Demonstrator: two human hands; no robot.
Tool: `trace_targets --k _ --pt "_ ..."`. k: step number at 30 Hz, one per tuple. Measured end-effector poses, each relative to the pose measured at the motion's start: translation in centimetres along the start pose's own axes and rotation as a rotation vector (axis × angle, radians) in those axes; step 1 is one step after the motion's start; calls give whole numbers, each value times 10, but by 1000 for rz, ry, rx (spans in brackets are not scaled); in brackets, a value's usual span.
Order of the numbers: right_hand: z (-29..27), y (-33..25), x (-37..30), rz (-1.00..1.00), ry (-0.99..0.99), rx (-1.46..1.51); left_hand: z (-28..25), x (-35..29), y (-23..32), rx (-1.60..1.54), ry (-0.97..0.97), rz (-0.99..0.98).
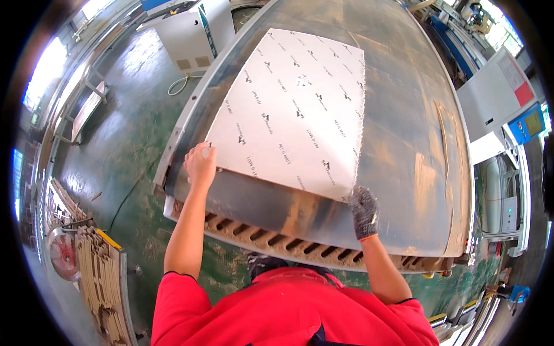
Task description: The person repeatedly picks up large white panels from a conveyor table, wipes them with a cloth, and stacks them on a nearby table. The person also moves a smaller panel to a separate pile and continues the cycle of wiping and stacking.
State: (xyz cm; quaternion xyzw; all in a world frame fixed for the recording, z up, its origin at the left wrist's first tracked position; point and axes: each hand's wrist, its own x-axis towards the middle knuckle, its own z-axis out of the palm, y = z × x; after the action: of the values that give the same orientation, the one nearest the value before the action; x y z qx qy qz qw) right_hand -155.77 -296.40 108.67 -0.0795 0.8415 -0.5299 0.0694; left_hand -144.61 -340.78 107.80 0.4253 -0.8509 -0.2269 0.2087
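Note:
A large white panel (294,109), its face covered in repeated dark print, lies flat on the dark work table (398,138). Its right edge looks ragged. My left hand (201,164), bare, has its fingers curled at the panel's near left corner. At the near right corner, my right hand (365,212) wears a dark grey knitted glove with an orange cuff and grips the edge. The fingertips of both hands are partly hidden.
Dusty slots line the table's near edge (283,241). A white machine cabinet (187,37) stands far left, and a grey cabinet (496,98) with a blue control panel (526,124) at right. Stacked wooden strips (101,282) and a red fan (62,254) are at lower left.

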Motion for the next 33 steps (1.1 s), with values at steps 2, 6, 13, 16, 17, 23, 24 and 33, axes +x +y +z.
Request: trace_targets --k 2,6,13,16,17,23,24,33 --pt "-21 5 -48 -25 -20 58 -14 -49 -18 30 22 -24" --pt "-81 27 -126 -108 -175 -115 -40 -140 -52 -19 46 -28" --pt "-116 60 -190 -202 -228 -153 -64 -240 -78 -183 144 -142" --pt "-121 58 -193 -321 -266 -114 -57 -284 -57 -176 328 -252" --pt "-122 58 -193 -328 -287 -96 -51 -302 -40 -344 358 -401" --pt "-122 62 -212 -398 -386 -68 6 -450 84 -1242 -299 -680" --pt "-119 61 -216 -429 -408 -58 14 -461 95 -1208 -353 -677" --pt "-77 19 -143 -894 -115 -358 15 -483 84 -1357 -334 -496"
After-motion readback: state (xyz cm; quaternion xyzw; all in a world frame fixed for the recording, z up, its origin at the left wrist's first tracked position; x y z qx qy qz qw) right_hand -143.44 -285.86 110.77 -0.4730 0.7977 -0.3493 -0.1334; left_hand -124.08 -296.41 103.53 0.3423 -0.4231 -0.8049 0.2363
